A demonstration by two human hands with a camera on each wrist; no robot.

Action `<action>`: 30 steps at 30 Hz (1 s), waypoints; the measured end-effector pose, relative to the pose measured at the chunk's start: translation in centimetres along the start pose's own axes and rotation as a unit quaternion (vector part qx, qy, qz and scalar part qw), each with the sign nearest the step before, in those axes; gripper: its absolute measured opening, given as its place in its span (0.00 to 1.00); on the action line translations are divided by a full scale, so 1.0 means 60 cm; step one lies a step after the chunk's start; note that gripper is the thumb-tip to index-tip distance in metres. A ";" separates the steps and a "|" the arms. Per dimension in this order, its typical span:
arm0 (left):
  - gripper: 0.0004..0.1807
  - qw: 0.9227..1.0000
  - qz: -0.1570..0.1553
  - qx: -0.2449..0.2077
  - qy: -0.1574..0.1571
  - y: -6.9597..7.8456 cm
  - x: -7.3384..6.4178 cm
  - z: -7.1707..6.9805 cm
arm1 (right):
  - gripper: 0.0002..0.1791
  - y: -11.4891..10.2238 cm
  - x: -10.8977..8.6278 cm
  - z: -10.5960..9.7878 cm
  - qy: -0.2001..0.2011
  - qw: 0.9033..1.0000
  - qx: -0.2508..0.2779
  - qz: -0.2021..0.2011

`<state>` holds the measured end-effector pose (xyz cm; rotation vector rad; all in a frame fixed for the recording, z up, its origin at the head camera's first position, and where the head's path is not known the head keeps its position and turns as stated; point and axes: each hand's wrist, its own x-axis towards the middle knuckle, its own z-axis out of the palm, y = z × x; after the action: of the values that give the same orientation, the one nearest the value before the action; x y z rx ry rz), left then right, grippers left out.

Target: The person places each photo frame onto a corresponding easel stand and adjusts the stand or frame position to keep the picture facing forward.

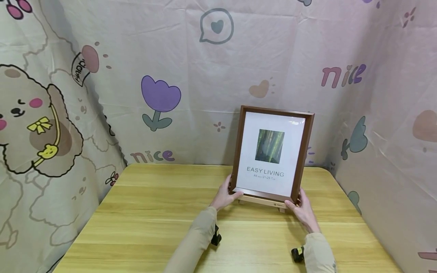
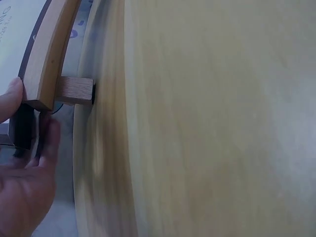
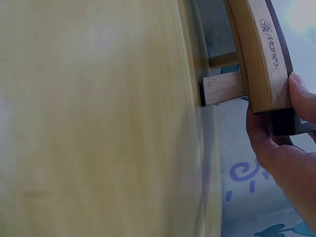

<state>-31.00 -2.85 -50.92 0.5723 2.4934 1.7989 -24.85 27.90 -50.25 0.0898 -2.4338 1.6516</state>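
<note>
A brown picture frame (image 1: 239,151) leans back on a small wooden easel (image 1: 261,201), whose front ledge runs under its lower edge. Behind its glass is a white sheet with a green forest picture and the words EASY LIVING. My left hand (image 1: 224,196) grips the lower left corner, thumb in front and fingers round the back. At the lower right corner my right hand (image 1: 304,213) holds the frame the same way, its thumb (image 3: 302,96) beside the ledge in the right wrist view. Short easel feet (image 2: 76,90) meet the tabletop in the left wrist view.
The light wood table (image 1: 153,227) spreads in front and to the left. Patterned cloth (image 1: 205,76) hangs close behind and on both sides of it. A black wrist camera (image 1: 216,236) sits at the left sleeve, another (image 1: 297,254) at the right.
</note>
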 end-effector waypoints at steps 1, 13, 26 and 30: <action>0.50 1.000 0.000 0.005 -0.002 -0.001 -0.001 -0.001 | 0.43 -0.002 -0.001 0.000 -0.001 1.000 -0.002 0.004; 0.50 1.000 0.001 0.023 -0.010 -0.002 -0.005 -0.005 | 0.42 -0.018 -0.004 -0.004 -0.013 0.996 -0.083 0.021; 0.51 0.999 0.004 0.043 -0.005 -0.006 -0.009 -0.013 | 0.45 -0.021 -0.002 0.002 -0.021 0.994 -0.102 0.039; 0.51 0.999 0.012 0.037 -0.006 -0.007 -0.012 -0.015 | 0.45 -0.022 -0.002 0.005 -0.020 0.994 -0.106 0.034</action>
<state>-30.68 -4.03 -51.15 0.6174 2.5664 1.7118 -24.57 27.12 -49.19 0.0084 -2.6535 1.4190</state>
